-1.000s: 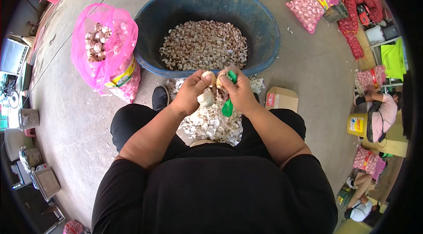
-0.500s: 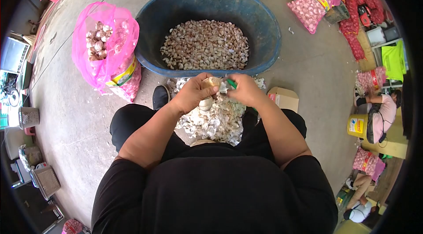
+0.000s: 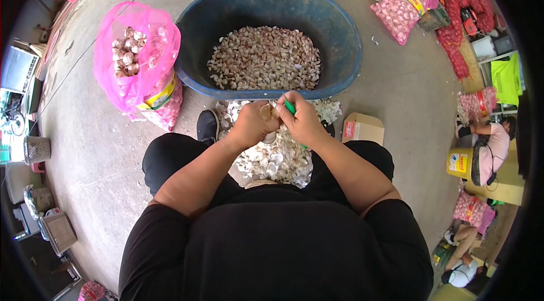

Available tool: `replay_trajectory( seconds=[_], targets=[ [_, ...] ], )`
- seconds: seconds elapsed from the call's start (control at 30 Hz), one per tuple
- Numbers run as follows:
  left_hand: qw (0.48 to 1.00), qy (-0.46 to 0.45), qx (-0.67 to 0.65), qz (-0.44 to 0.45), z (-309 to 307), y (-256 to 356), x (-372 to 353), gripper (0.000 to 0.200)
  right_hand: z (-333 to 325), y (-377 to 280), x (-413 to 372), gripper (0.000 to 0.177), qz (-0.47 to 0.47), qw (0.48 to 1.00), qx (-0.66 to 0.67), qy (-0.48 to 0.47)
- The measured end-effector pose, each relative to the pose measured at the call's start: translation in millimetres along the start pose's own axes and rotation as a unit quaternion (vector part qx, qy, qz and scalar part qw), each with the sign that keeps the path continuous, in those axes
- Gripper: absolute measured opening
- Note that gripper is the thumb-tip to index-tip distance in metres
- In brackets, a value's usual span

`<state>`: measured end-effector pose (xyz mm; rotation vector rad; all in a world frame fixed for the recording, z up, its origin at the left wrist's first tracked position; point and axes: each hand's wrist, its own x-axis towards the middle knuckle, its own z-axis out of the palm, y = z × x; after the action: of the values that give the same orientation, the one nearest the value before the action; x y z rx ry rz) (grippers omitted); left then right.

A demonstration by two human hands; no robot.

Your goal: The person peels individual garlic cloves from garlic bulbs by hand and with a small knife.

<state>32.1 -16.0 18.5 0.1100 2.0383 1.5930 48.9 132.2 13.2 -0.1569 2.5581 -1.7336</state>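
Between my knees, just in front of the tub, my two hands meet. My left hand is closed around a garlic bulb; a pale rounded part of garlic also shows below its fingers. In my right hand is a slim green-handled tool, whose working end is hidden; that hand's fingertips press against the garlic. Under both hands lies a heap of papery garlic skins. Beyond them, loose garlic cloves cover the bottom of the dark blue tub.
A pink mesh bag of whole bulbs stands left of the tub. Right of the skins is an open cardboard box. More garlic bags lie at the far right. Two people sit along the right edge, one beside a yellow bucket.
My right hand has moved left and its fingers now press on the garlic in my left hand. The green handle has tilted more upright. My left hand has shifted slightly.
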Motion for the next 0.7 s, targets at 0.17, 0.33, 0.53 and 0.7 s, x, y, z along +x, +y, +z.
replay_trajectory(
  seconds=[0.17, 0.33, 0.53, 0.7],
  targets=[
    [0.972, 0.113, 0.187, 0.092, 4, -8, -2, 0.020, -1, -3, 2, 0.014, 0.038, 0.997, -0.024, -0.067],
    [0.984, 0.061, 0.158, 0.050, 1, -12, 1, 0.019, 2, 12, 3, 0.015, 0.069, 0.995, 0.052, -0.052],
    [0.997, -0.052, 0.035, 0.045, -6, -1, -5, 0.014, -21, 2, 10, 0.023, 0.261, 0.908, 0.281, -0.167],
    [0.996, -0.085, 0.031, 0.015, -13, -11, 2, 0.017, -40, 1, 19, 0.025, 0.323, 0.826, 0.452, -0.090]
  ],
)
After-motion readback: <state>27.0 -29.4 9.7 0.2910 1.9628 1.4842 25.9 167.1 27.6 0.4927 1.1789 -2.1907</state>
